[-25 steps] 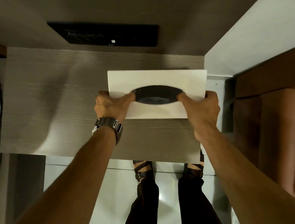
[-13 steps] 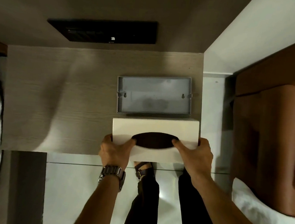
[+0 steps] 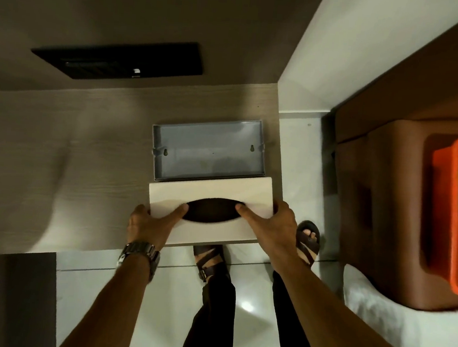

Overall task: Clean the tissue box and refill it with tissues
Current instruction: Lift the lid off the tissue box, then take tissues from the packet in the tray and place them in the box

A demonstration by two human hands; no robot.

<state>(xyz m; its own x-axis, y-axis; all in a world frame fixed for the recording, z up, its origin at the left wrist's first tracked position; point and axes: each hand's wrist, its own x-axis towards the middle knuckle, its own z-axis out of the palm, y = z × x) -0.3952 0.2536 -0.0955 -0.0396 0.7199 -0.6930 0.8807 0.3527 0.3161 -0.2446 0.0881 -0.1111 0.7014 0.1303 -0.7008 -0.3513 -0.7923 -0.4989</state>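
The white tissue box cover point(image 3: 209, 189) with its dark oval slot rests at the front edge of the wooden table point(image 3: 56, 172). My left hand point(image 3: 150, 226) grips its left end, thumb at the slot's rim. My right hand point(image 3: 271, 227) grips its right end, thumb at the other rim. Just behind the cover lies the grey base tray point(image 3: 209, 152) of the tissue box, open side up and with nothing in it.
A black panel point(image 3: 121, 58) is set in the wall behind the table. To the right stands a brown stool point(image 3: 380, 200) bearing an orange caddy point(image 3: 451, 215) with green and yellow items. White bedding lies at the lower right. My sandalled feet are below the table edge.
The cover came off the grey base and moved toward me to the table's front edge. Since half a second ago it has barely shifted; the view has tilted right, showing the orange caddy.
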